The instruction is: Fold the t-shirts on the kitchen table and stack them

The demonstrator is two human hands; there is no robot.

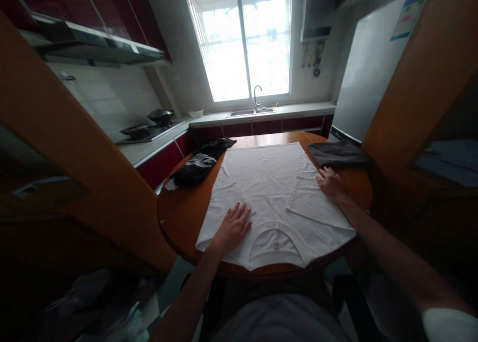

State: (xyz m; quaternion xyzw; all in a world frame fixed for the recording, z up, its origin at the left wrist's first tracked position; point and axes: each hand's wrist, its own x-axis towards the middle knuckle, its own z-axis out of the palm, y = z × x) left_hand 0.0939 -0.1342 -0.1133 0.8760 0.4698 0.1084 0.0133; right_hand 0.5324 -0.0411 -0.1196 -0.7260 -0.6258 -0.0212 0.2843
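A white T-shirt lies spread on the round wooden table, its neckline toward me and its hem at the far side. Both sleeves are folded inward over the body. My left hand rests flat on the shirt by the left sleeve, fingers stretched out. At the shirt's right edge, beside the folded right sleeve, my right hand lies with its fingers apart, touching the cloth. Neither hand grips anything.
Dark crumpled clothing lies at the table's left, and a folded dark grey cloth at its right. Beyond stand a counter with a sink, a stove with pans and a refrigerator.
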